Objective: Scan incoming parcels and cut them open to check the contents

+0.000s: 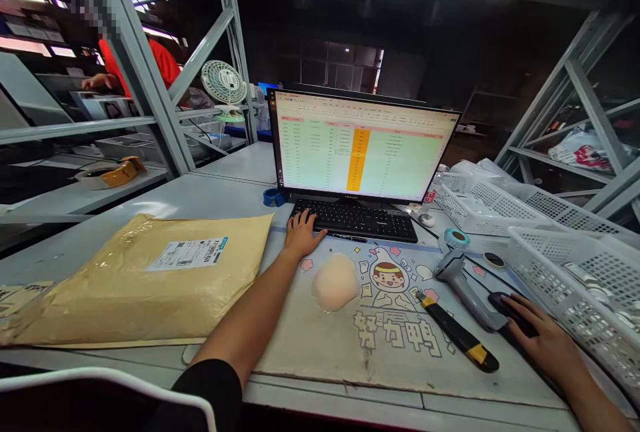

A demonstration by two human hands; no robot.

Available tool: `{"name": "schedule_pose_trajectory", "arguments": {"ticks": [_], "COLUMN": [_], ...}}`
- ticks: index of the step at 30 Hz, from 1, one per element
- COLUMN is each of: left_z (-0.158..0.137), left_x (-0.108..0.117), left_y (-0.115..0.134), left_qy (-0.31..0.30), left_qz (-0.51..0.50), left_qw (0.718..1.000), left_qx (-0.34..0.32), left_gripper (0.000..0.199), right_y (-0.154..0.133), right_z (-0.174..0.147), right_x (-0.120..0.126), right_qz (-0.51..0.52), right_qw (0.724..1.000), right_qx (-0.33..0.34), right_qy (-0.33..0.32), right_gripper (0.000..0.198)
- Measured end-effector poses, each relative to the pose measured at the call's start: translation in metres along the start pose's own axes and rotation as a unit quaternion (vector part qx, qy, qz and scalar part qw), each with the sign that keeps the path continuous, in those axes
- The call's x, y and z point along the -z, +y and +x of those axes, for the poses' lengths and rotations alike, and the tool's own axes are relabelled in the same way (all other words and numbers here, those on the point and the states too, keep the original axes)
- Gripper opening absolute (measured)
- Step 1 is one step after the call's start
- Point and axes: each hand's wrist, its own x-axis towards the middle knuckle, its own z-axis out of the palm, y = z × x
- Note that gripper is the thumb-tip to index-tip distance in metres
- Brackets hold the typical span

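My left hand (302, 235) lies with fingers spread on the left end of a black keyboard (370, 219). Over on the right, my right hand (543, 335) rests on a black computer mouse (515, 312), fingers draped over it. A grey barcode scanner (467, 289) lies just left of the mouse. Closer to the desk's front is a black and yellow utility knife (457, 332). Behind the keyboard a monitor (320, 152) shows a spreadsheet with an orange column. A yellow padded parcel (115, 299) with a white label (187, 254) lies left of my left forearm.
White plastic baskets (540, 252) line the right side. A cartoon desk mat (310, 345) covers the front, with a pale round pad (336, 282) on it. Tape rolls (456, 239) sit near the baskets. Metal shelf posts frame the desk; a person in red (163, 62) is behind the left one.
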Motion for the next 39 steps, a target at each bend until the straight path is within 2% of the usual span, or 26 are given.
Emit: {"name": "schedule_pose_trajectory", "arguments": {"ticks": [19, 24, 39], "left_z": [0.004, 0.003, 0.001], "left_x": [-0.003, -0.003, 0.003], "left_y": [-0.001, -0.001, 0.002], "left_qy": [0.006, 0.004, -0.018], "left_qz": [0.02, 0.018, 0.008], "left_qw": [1.0, 1.0, 0.999], "left_qx": [-0.016, -0.019, -0.035], "left_gripper": [0.069, 0.069, 0.059], "right_y": [-0.024, -0.021, -0.004], "right_z": [0.006, 0.006, 0.004], "right_x": [0.008, 0.006, -0.003], "right_qz": [0.003, 0.012, 0.003], "right_qw": [1.0, 1.0, 1.0], "right_qx": [-0.008, -0.029, -0.01], "right_qy": [0.012, -0.001, 0.005], "right_gripper": [0.053, 0.054, 0.056]}}
